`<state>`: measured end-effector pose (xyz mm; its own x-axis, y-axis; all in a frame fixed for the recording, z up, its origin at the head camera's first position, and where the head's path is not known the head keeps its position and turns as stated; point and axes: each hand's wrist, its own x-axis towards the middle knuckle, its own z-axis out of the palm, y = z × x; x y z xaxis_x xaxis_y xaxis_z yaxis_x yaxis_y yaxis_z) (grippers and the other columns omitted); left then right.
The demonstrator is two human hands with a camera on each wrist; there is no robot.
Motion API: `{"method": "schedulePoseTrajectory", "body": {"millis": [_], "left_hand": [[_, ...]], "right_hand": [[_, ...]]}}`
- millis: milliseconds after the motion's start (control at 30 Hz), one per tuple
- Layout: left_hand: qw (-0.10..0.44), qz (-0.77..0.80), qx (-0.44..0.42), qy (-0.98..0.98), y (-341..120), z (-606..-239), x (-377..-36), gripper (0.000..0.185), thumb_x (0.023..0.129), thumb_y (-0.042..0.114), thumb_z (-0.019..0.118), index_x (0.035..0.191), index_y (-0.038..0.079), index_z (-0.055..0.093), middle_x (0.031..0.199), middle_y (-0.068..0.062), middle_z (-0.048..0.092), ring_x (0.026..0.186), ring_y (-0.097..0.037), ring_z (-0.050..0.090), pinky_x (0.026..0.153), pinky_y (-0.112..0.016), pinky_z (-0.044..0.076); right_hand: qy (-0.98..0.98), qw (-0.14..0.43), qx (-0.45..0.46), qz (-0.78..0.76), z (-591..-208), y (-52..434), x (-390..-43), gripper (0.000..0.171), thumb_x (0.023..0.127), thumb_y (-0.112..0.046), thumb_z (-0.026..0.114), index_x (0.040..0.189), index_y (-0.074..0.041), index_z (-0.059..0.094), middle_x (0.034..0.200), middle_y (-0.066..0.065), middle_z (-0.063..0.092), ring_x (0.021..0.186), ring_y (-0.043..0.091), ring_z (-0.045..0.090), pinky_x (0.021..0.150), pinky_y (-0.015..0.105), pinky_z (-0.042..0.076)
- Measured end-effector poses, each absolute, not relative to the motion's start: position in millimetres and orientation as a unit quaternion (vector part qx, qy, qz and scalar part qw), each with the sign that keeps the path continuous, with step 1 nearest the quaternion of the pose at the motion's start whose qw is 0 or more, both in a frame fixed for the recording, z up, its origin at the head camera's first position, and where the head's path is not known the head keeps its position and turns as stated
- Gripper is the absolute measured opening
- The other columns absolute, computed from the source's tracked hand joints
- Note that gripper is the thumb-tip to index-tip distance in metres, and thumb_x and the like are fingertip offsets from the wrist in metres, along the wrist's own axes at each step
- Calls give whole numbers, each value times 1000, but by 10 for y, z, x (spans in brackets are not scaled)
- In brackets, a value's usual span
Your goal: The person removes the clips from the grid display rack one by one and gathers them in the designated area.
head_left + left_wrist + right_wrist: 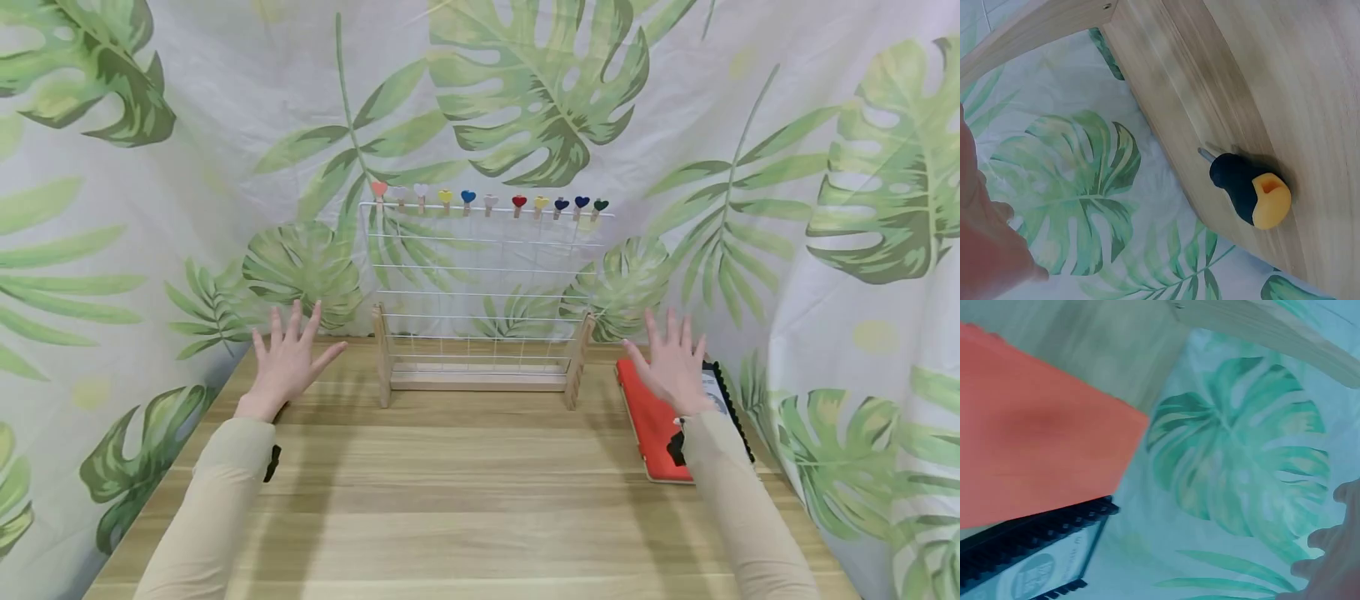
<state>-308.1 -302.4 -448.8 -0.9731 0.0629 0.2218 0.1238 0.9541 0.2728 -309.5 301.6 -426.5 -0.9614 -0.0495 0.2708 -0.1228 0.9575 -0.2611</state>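
Note:
Both hands are held up above the table with fingers spread. My left hand [286, 362] holds nothing and hovers over the table's left side. Below it, in the left wrist view, lies a stubby screwdriver [1249, 190] with a black and yellow handle. My right hand [675, 367], also with nothing in it, is raised over a red folder [651, 421] on the right. Beside the folder, partly hidden by the right arm, is a black-edged item with a white label [1054, 562]. A white wire grid rack [480, 293] on a wooden stand is between the hands.
Several small heart clothespins [468, 198] in various colours are clipped along the rack's top wire. The wooden table [450, 500] reaches back to a leaf-print cloth [525, 92], which hangs behind and at both sides.

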Motion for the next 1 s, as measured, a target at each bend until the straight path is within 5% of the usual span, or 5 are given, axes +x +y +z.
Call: {"method": "schedulePoseTrajectory", "body": {"millis": [167,400,600,1000], "left_hand": [[107,-166,-73,-978,-2971,-4518,-3111,92,98,60,50,161,21,-4,166,-24,-3,151,-51,-10,112,-80,-1],[81,-288,-129,-945,-2838,-4588,-3241,93,101,48,52,158,0,-2,164,-30,-1,150,-53,-2,120,-71,5],[49,-363,-133,-921,-2737,-4593,-3330,93,101,49,52,159,3,-5,166,-24,-2,153,-46,2,123,-66,9],[25,-461,-138,-876,-2592,-4657,-3454,85,102,43,51,160,8,-1,168,-17,5,154,-39,11,124,-58,19]], "right_hand": [[-970,141,69,184,-4037,3011,-3120,82,102,-61,31,160,-8,10,164,30,2,149,56,3,114,78,4],[-930,178,111,300,-3592,2934,-3140,75,104,-42,46,157,3,17,160,31,20,146,51,23,116,68,23],[-876,244,116,400,-3213,2801,-3184,59,99,-28,61,146,2,41,146,25,48,134,43,48,113,57,40],[-849,243,142,448,-2555,2533,-3279,51,97,-27,65,142,-8,50,143,16,54,130,28,55,111,43,47]]}}
